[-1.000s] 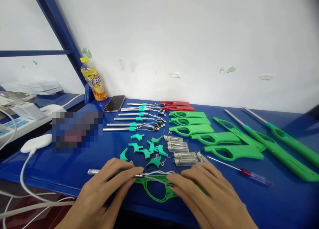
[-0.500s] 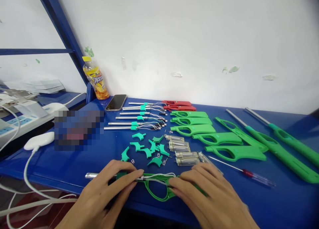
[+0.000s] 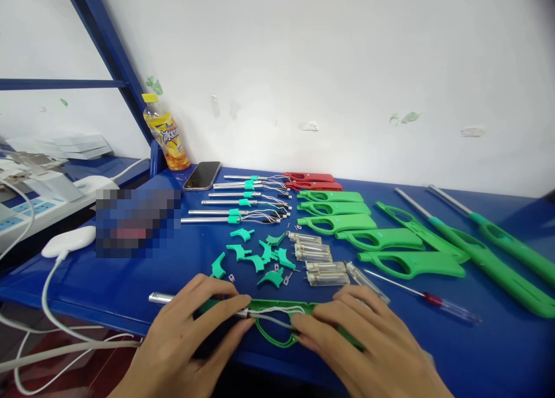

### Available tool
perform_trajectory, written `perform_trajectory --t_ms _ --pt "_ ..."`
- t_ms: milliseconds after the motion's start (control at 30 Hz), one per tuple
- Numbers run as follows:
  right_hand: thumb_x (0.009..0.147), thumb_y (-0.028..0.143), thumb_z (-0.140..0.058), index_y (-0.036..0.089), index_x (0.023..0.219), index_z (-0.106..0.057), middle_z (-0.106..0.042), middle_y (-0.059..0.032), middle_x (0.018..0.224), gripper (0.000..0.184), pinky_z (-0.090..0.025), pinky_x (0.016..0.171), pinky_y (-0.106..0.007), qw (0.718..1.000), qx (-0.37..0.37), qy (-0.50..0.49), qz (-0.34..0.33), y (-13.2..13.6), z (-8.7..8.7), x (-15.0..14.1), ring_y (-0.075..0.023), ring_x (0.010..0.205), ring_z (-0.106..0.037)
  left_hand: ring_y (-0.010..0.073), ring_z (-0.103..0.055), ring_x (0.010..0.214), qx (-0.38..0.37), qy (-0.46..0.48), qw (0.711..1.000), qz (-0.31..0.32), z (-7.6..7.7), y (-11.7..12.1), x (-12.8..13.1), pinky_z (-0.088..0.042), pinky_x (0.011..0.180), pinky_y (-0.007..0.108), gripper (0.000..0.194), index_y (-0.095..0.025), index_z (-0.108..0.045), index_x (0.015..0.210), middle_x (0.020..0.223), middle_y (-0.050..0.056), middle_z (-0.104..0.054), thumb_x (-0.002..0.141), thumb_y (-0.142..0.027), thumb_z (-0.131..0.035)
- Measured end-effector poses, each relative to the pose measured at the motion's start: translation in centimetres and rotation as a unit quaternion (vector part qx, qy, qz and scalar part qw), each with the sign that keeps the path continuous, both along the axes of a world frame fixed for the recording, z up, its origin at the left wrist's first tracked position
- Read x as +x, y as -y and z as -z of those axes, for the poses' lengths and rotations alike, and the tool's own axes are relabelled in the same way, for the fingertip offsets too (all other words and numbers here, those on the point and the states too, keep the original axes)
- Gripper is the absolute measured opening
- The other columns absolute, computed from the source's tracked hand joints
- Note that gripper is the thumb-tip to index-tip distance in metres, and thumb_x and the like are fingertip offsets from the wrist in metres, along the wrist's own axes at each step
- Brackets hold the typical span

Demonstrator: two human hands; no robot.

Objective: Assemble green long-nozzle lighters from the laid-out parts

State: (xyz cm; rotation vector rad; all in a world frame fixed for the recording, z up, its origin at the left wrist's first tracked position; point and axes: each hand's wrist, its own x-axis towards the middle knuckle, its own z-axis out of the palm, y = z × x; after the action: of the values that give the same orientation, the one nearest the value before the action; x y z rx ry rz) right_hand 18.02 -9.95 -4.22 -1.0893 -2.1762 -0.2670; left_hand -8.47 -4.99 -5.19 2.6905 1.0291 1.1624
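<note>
Green handle loop (image 3: 282, 345) — less visible

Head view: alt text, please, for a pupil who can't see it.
A left hand grips a metal tube, the right hand white wires, over a green handle shell; teal pieces, clear cylinders and a screwdriver lie beyond.

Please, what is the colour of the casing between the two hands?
The casing is green; it shows best in the head view.

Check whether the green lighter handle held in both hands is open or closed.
Open: white wires lie exposed across the green lighter handle.
</note>
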Motion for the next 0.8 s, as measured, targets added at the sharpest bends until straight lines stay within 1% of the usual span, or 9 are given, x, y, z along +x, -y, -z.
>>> perform_trajectory --t_ms 67,200,367,533,700,800 --pt "0.118 0.022 -0.04 0.025 0.109 -0.07 -0.075 0.0048 0.089 0.032 -0.044 0.089 -0.032 1.0 0.0 0.004 -0.001 0.0 0.1 0.0 -0.012 0.076 -0.068 0.0142 -0.071 0.099 0.013 0.004 1.0 0.004 0.0 0.1 0.0 -0.057 0.1 0.028 0.023 -0.024 -0.071 0.121 0.11 0.001 -0.072 0.103 -0.011 -0.065" --pt "0.118 0.023 -0.041 0.025 0.109 -0.071 -0.075 0.0042 0.088 0.031 -0.044 0.089 -0.033 1.0 0.007 0.004 -0.002 0.0 0.2 0.1 -0.0122 0.076 -0.068 0.0147 -0.071 0.104 0.026 -0.011 1.0 0.0 0.5 0.1 -0.3 -0.05 0.113 0.033 0.031 -0.024 -0.069 0.128 0.114 0.001 -0.073 0.103 -0.008 -0.063" --pt "0.118 0.024 -0.04 0.025 0.107 -0.072 -0.075 0.0043 0.087 0.034 -0.044 0.088 -0.032 1.0 0.013 -0.003 0.002 0.1 0.1 -0.1 -0.012 0.075 -0.067 0.0142 -0.066 0.107 0.03 -0.009 0.999 0.013 0.7 0.1 -0.3 -0.05 0.109 0.03 0.031 -0.021 -0.068 0.131 0.116 0.003 -0.069 0.104 -0.006 -0.062" --pt "0.119 0.025 -0.036 0.025 0.104 -0.073 -0.075 0.0034 0.085 0.04 -0.042 0.09 -0.031 1.0 0.018 -0.02 0.004 0.1 0.1 -0.3 -0.0121 0.075 -0.067 0.0134 -0.064 0.106 0.044 -0.006 0.999 0.016 0.8 0.2 -0.1 -0.047 0.114 0.03 0.028 -0.018 -0.07 0.129 0.114 0.002 -0.067 0.105 -0.006 -0.062" --pt "0.118 0.023 -0.039 0.024 0.104 -0.073 -0.075 0.0028 0.086 0.037 -0.042 0.09 -0.031 1.0 0.018 -0.016 0.002 0.0 0.3 -0.3 -0.0125 0.075 -0.066 0.014 -0.064 0.108 0.031 -0.005 0.999 0.015 1.2 0.2 -0.3 -0.045 0.117 0.033 0.036 -0.019 -0.068 0.136 0.118 0.002 -0.067 0.104 -0.004 -0.063" --pt "0.118 0.025 -0.039 0.024 0.104 -0.074 -0.075 0.0026 0.086 0.037 -0.042 0.091 -0.032 1.0 0.021 -0.018 0.005 -0.1 0.3 -0.3 -0.0127 0.075 -0.066 0.0139 -0.063 0.11 0.035 -0.017 0.999 0.021 1.2 0.2 -0.5 -0.046 0.115 0.031 0.036 -0.018 -0.067 0.137 0.119 0.003 -0.065 0.105 -0.004 -0.061"
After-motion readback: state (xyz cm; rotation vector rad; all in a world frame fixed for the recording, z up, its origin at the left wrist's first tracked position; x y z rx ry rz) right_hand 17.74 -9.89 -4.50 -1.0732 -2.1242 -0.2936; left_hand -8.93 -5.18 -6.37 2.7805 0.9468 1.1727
